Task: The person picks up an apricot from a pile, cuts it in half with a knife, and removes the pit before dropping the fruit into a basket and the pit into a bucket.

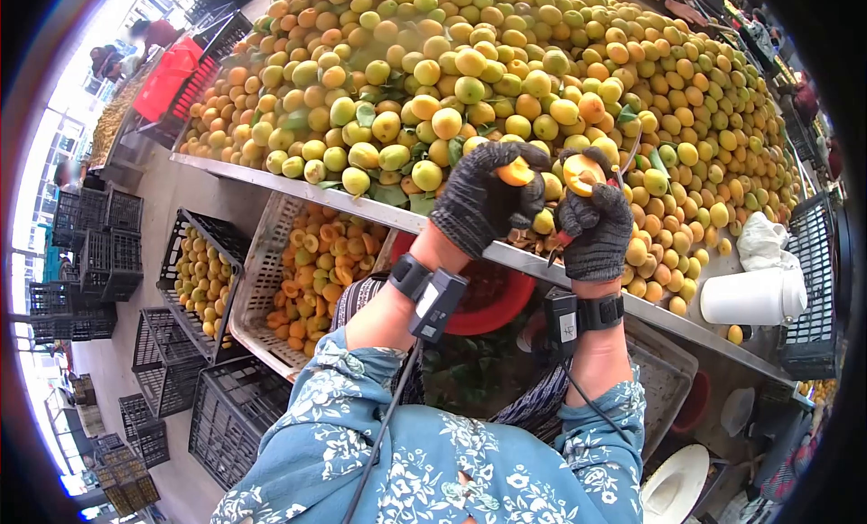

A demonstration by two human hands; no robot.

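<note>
My left hand, in a dark knitted glove, is closed with an apricot half pinched between thumb and fingers. Close beside it, my gloved right hand grips another apricot half, its hollowed cut face turned up. A thin knife also sticks up from the right hand, and bits of red show at its grip, mostly hidden by the fingers. Both hands are over the near edge of a metal table heaped with whole apricots and some green leaves.
Below the table edge stand a pale crate of apricot halves, a black crate of apricots and a red basin. A white plastic jug lies at the right. Stacked black crates line the left; another person's hand reaches the pile's far side.
</note>
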